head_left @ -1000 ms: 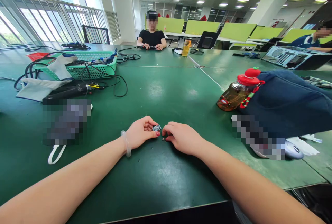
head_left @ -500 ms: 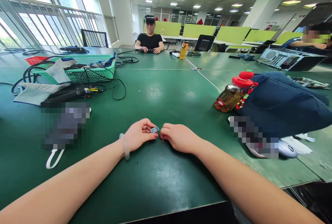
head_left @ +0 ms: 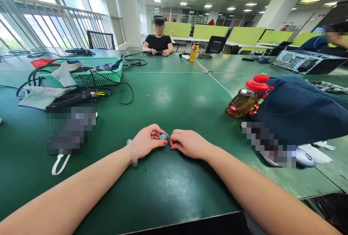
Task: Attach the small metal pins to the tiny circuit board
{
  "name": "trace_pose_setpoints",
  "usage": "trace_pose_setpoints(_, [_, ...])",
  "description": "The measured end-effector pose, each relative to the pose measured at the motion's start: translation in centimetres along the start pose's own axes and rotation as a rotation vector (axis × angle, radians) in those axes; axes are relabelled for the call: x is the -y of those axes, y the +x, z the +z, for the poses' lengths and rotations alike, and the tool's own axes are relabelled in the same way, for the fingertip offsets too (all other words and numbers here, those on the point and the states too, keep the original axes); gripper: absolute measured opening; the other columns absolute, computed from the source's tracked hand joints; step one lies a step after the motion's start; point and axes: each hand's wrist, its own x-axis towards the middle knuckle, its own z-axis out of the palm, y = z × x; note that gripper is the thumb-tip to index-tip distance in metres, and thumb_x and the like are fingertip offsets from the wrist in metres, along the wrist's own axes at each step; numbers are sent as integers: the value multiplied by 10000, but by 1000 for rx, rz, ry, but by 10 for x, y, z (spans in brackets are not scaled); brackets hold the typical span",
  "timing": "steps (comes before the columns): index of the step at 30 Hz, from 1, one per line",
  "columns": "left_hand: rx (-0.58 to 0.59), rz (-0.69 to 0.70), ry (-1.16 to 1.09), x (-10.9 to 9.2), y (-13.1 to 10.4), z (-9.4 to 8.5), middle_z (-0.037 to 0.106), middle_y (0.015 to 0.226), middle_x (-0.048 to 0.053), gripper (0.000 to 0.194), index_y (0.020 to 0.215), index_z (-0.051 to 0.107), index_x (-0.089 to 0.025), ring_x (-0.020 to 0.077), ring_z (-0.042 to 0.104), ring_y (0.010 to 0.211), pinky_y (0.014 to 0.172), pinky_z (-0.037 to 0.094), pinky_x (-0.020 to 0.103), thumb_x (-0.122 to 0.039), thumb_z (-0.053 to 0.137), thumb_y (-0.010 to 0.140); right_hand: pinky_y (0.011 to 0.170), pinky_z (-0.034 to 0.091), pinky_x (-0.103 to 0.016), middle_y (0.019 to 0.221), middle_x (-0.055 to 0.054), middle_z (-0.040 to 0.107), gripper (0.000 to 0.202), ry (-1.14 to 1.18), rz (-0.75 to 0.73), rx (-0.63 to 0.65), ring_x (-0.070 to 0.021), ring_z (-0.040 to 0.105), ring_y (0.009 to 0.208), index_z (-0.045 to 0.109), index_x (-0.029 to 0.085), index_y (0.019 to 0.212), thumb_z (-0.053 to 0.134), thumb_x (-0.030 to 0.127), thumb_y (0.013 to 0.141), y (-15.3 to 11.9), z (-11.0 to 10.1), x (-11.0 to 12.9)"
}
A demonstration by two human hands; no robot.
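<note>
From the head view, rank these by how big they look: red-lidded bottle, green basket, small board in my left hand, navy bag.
Largest to smallest, as they appear:
1. navy bag
2. green basket
3. red-lidded bottle
4. small board in the left hand

A smooth, glossy green surface is shown by the counter (head_left: 163, 104), with light reflected in patches; perforated plastic is seen in the mint-green basket (head_left: 108, 77); matt, creased cloth is seen in the dark blue bag (head_left: 296, 108) and the pale glove (head_left: 40, 97); a clear, shiny body is topped by glossy red on the bottle (head_left: 243, 100); a smooth, translucent finish is shown by the bangle (head_left: 132, 152).
</note>
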Motion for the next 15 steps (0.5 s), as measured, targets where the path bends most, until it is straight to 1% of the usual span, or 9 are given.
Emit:
trace_pose_setpoints(4, [-10,0,7,0,0,0,635,736,4,302,805,532,-135,98,589,681,720,474,283,-178,733,584,609,354,-223,821,-12,551,189,-114,-28,-9,-108,526,693,562,186,828,422,298,890,3,4,2])
trace_pose_setpoints(6, [-15,2,7,-1,-1,0,634,735,4,304,805,531,-135,97,587,677,715,473,282,-177,733,582,598,344,-226,822,-16,547,185,-145,-19,-8,-107,521,677,553,182,825,415,285,891,3,3,3])
trace_pose_setpoints(8, [-18,2,3,-1,-1,0,632,735,4,308,801,529,-135,96,584,668,709,473,282,-174,736,576,597,338,-226,818,-14,541,158,-144,18,-32,-104,513,667,548,182,825,423,258,884,1,1,3])
trace_pose_setpoints(12, [-12,-1,-12,-3,-2,1,633,728,-1,314,783,520,-138,95,584,653,700,474,285,-169,741,562,618,349,-218,843,-11,540,139,-35,97,-194,-96,496,680,542,188,839,415,224,886,-3,-4,6])
trace_pose_setpoints(15, [23,1,-3,-5,-4,3,628,702,-10,297,764,511,-140,94,584,645,695,474,281,-152,733,567,633,360,-215,865,-13,545,136,28,82,-274,-97,498,706,546,189,844,420,222,884,-1,-2,12])
